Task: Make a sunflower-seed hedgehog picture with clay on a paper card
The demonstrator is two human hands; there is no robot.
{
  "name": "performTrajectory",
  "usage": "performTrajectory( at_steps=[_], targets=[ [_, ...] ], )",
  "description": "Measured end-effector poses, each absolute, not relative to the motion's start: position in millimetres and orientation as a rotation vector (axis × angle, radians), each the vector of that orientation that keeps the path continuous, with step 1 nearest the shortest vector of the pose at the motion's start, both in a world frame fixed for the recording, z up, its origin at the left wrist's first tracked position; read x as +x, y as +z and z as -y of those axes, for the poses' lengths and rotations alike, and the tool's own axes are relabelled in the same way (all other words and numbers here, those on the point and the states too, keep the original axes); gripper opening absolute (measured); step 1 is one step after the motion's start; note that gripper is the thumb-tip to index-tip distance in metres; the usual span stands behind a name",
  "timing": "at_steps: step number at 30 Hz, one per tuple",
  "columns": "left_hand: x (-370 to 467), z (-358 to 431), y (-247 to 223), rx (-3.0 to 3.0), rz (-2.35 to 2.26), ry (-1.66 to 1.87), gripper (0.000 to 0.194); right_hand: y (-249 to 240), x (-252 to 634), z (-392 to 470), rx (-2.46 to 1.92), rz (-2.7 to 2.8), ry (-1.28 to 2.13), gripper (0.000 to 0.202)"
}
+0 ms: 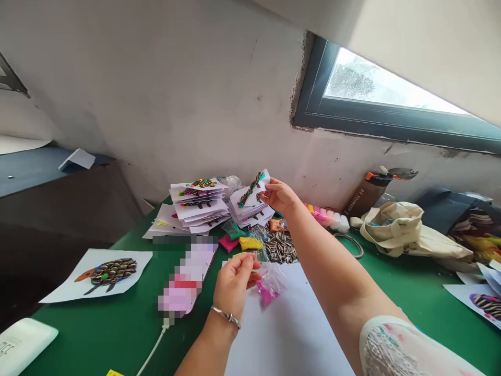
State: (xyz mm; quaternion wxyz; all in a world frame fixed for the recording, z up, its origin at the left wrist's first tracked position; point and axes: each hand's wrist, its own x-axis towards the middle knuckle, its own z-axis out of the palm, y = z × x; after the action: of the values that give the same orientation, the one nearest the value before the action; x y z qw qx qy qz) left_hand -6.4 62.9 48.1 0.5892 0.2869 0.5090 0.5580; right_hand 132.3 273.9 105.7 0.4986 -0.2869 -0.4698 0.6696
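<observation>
My right hand [281, 194] reaches to the back and pinches the edge of a white card [256, 189] decorated with sunflower seeds and green clay. That card is tilted up over a small stack of similar cards [252, 215]. Closer in, my left hand [236, 277] is closed on a clear plastic bag [274, 279] with magenta clay [268, 295] in its bottom. Beneath the bag lies a large white sheet [285, 329]. Loose sunflower seeds [281, 246] are heaped behind the sheet, beside yellow [251, 243], green [232, 230] and pink [228, 243] clay packets.
A taller stack of seed cards [199, 209] stands at the back left. A phone [188, 282] with a white cable and a card with a seed bird [111, 274] lie left. A brown bottle [368, 190], a cream bag [407, 230] and more cards [475, 297] are right.
</observation>
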Motion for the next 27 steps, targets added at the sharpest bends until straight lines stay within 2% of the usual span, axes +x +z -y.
performTrajectory(
  at_steps=[6,9,13,16,19,21,27],
  targets=[
    [-3,-61,45,0.704,-1.19,1.252,0.033,124,137,-280,-0.647,1.185,1.506,0.016],
    [-1,-60,44,0.718,-1.191,1.222,0.032,125,133,-289,-0.876,1.316,1.276,0.015],
    [-1,-60,44,0.735,-1.188,1.209,0.031,99,131,-302,-1.202,1.404,1.103,0.012],
    [0,-60,42,0.746,-1.184,1.2,0.03,77,136,-308,-1.373,1.444,0.96,0.026],
    [1,-60,41,0.746,-1.185,1.187,0.03,65,138,-310,-1.473,1.492,0.804,0.026],
    [1,-60,40,0.748,-1.193,1.18,0.03,64,137,-309,-1.499,1.521,0.707,0.026],
    [-2,-65,38,0.799,-1.208,1.21,0.029,71,149,-293,-1.529,1.559,0.519,0.041]
  ],
)
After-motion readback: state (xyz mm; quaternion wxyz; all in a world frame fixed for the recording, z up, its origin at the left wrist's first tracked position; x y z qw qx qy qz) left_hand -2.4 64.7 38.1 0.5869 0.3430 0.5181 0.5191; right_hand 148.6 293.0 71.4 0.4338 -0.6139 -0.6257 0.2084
